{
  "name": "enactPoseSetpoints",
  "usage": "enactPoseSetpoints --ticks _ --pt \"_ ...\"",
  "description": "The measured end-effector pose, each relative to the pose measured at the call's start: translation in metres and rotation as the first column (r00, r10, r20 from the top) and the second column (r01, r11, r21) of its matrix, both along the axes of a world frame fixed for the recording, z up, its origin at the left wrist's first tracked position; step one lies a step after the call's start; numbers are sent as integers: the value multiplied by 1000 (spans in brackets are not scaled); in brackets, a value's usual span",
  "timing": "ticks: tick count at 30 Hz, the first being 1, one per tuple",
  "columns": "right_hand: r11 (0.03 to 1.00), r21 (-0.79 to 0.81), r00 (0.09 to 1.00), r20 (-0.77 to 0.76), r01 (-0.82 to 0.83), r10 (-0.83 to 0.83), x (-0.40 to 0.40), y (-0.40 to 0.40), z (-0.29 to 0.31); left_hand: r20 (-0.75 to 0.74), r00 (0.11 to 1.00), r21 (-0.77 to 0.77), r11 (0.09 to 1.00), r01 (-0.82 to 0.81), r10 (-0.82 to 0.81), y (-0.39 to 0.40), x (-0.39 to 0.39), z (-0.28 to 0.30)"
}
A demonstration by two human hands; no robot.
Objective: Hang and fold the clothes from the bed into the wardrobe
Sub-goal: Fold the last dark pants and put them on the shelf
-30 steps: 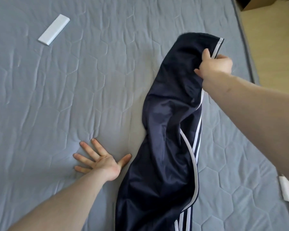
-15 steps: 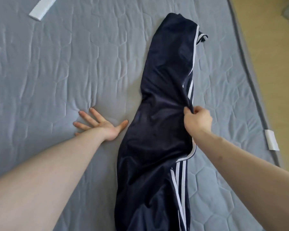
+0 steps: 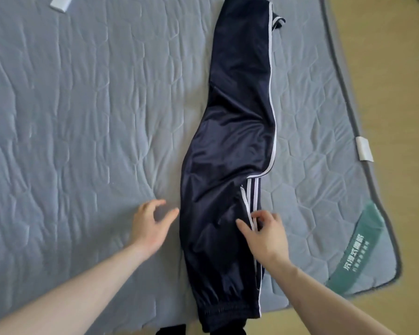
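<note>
- Your right hand (image 3: 264, 234) has come back from the far end of the dark navy satin track trousers with white side stripes (image 3: 230, 151). A second ago it held the far end up; half a second ago it was gripping the striped edge midway. Now it rests on the near part, thumb and fingertips pinching at the white stripes.
- Your left hand (image 3: 150, 226) was pressed flat on the bed just left of the trousers. It is now lifted and loosely curled, holding nothing, its thumb just beside the cloth's left edge.
- The trousers now lie out long and fairly flat, running from the elastic waistband near your wrists away past both hands to the far end, where a small striped corner is turned out to the right.
- My reading: straightening is about done and both hands are set for the first fold. The slippery cloth may slide as you lift it.
- Under your forearms, a bit of black fabric (image 3: 172, 331) shows at the bed's near edge; I cannot tell what it is.
- The grey quilted mattress (image 3: 70, 117) carries the trousers. Right of your right hand is a green printed label (image 3: 358, 250) at its corner, and farther off a white tag (image 3: 363, 149) on its edge.
- Far left, beyond your left hand, lies a white flat bar (image 3: 61, 2).
- Pale wooden floor (image 3: 402, 81) runs along the right. No wardrobe is in view.
</note>
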State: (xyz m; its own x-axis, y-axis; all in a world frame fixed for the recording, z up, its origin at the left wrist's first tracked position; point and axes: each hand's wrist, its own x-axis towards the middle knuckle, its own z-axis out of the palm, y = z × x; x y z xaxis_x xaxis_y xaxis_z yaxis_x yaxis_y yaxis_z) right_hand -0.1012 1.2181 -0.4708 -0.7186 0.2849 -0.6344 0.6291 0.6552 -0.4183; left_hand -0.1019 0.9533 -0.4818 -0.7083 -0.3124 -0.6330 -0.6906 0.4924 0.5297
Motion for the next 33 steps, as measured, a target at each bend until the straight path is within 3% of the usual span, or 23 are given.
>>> enactPoseSetpoints --ticks 3,7,8,11,17,22,29,33 --pt "999 29 998 53 -20 19 31 2 2 173 985 198 979 -39 4 18 57 14" --pt "926 46 925 53 375 -377 56 6 14 331 939 294 956 -3 -99 38 106 18" --pt "912 58 908 92 405 -409 62 8 18 356 927 306 952 5 -120 44 113 17" --pt "957 66 924 250 282 -289 81 17 22 440 887 350 937 -23 -143 57 128 17" --pt "949 -186 882 447 256 -150 106 25 23 486 864 317 948 -30 -135 67 143 17" --pt "941 -200 842 522 273 -134 130 20 37 494 852 300 954 17 -171 52 162 29" --pt "952 -181 724 688 247 -57 203 -8 65 666 708 299 953 36 -235 30 242 43" --pt "937 -168 705 701 306 -104 209 -12 80 637 748 295 956 -10 -189 20 249 57"
